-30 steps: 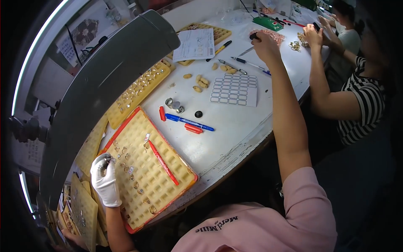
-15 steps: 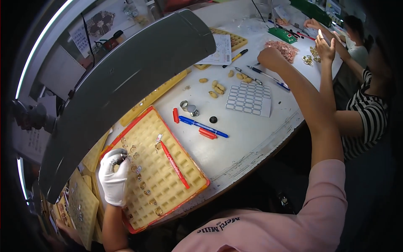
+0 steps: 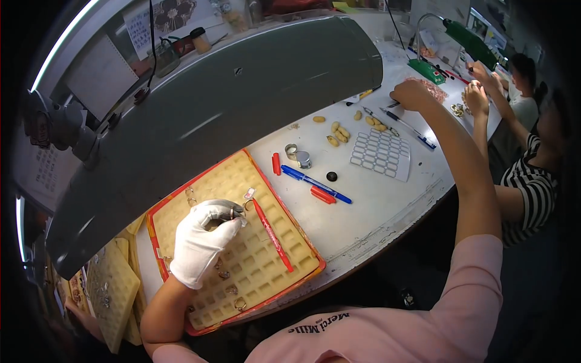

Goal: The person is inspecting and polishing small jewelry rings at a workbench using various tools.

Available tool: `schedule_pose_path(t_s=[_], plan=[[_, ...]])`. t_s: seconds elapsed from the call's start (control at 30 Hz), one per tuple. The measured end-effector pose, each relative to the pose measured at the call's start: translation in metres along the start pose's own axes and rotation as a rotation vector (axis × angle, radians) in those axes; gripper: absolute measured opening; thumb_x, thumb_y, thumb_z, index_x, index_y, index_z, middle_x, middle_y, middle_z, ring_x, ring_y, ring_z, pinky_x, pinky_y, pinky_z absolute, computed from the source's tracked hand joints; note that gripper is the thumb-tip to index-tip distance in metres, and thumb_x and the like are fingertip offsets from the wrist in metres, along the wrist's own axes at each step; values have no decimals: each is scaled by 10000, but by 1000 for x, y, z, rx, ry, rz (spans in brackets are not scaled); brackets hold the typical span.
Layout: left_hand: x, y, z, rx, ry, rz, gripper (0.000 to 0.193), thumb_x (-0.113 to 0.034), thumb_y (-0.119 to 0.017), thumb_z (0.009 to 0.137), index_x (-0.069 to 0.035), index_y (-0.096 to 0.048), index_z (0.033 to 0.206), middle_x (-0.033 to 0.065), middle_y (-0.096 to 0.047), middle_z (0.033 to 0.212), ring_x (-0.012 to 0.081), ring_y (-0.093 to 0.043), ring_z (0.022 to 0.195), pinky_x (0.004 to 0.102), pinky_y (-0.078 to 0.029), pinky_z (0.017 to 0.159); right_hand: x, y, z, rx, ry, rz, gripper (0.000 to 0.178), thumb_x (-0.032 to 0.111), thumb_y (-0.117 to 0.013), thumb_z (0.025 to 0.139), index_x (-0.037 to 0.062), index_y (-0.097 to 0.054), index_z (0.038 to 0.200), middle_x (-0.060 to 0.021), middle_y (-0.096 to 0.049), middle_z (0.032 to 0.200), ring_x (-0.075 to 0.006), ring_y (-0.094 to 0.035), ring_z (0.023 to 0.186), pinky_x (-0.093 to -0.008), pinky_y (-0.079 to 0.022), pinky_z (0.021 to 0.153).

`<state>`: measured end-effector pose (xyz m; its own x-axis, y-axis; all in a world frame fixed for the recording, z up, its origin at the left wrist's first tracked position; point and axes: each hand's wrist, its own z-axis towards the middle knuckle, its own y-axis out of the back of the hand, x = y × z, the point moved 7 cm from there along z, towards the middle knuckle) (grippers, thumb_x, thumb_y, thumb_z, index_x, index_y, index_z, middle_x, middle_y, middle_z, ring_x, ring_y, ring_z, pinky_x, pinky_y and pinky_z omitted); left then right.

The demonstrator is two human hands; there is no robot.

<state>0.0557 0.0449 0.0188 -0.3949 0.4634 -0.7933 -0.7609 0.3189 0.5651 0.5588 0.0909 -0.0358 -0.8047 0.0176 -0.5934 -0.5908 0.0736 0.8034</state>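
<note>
My left hand (image 3: 203,242), in a white glove with grey fingertips, is over a yellow foam tray (image 3: 284,257) with a red rim. Thumb and forefinger are pinched on what looks like a small ring (image 3: 232,213). Several rings (image 3: 231,290) stand in the slots below the hand. A tagged ring (image 3: 248,204) sits just beyond the fingertips, beside a red pen (image 3: 272,236) lying on the foam. Far right, my bare right hand (image 3: 413,95) is closed, its fingers turned away. A dark tip (image 3: 394,104) shows under it; whatever it holds is hidden.
A large grey lamp shade (image 3: 224,91) overhangs the tray. Right of the tray lie a blue marker (image 3: 316,183), red caps (image 3: 322,194), a folding loupe (image 3: 298,157), peanuts (image 3: 341,132), a label sheet (image 3: 381,155) and pens (image 3: 407,126). A co-worker in striped sleeves (image 3: 526,206) sits at right.
My left hand has moved right across the tray, from the left column of rings toward the tagged ring. The whole view has shifted. My right hand keeps about the same place and stays closed.
</note>
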Motion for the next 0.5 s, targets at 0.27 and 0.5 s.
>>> schedule_pose_path(t_s=[0.27, 0.5], plan=[[8, 8, 0, -1, -18, 51, 148, -126, -705, 771, -25, -680, 876, 82, -662, 908, 160, -614, 816, 269, -488, 737, 10, 21, 6, 24, -30, 83, 151, 76, -556, 784, 71, -682, 868, -138, -669, 886, -309, -649, 890, -425, -522, 752], [12, 5, 1, 97, 115, 33, 227, -226, -666, 806, -50, -678, 949, 77, -656, 949, 191, -609, 837, 284, -480, 759, -11, -1, 3, -283, -61, 328, 172, 136, -620, 721, 20, -618, 848, -176, -646, 887, -332, -625, 887, -439, -489, 768]])
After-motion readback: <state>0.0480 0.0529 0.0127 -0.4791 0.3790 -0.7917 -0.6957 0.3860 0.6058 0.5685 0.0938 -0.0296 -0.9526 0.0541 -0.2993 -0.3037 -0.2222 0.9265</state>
